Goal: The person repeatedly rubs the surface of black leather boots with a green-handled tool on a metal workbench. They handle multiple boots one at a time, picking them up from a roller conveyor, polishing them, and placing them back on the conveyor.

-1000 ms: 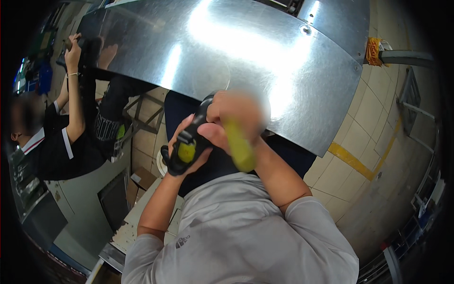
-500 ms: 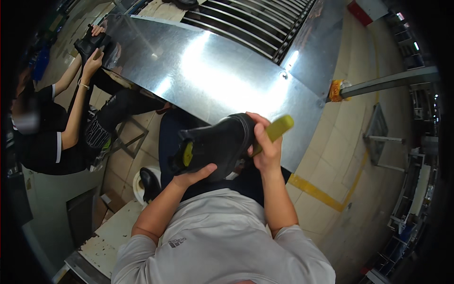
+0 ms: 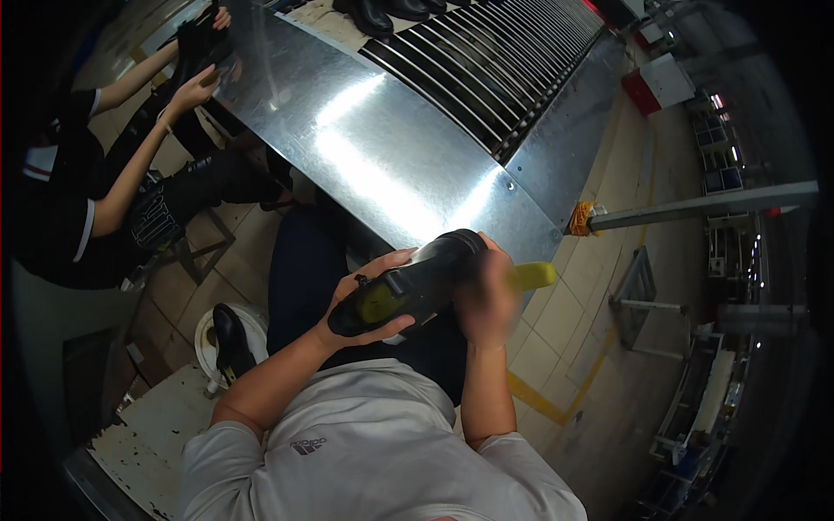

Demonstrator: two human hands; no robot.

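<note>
A black shoe or boot [image 3: 432, 280] is held up in front of my lap, tilted, its opening toward my left. Yellow-green lining shows inside that opening. My left hand [image 3: 340, 304] grips the shoe around the opening, fingers along the far side and thumb on the near side. At the other end my right hand [image 3: 488, 308] is closed against the shoe and partly smeared. A yellow-green bar with a rounded end [image 3: 535, 276] sticks out of it to the right; its other end is hidden by the hand.
Ahead lies a shiny metal table [image 3: 373, 148], with a slatted roller conveyor [image 3: 486, 74] behind it and black shoes [image 3: 365, 16] beyond. On the left a co-worker's hands [image 3: 187, 94] handle another black shoe. A black shoe [image 3: 230, 339] rests in a white bucket [image 3: 205, 343] at my left.
The shoe has dropped slightly nearer and turned, so its opening shows more. My left hand now wraps it from both sides. The right hand and bar have shifted down. The view has swung.
</note>
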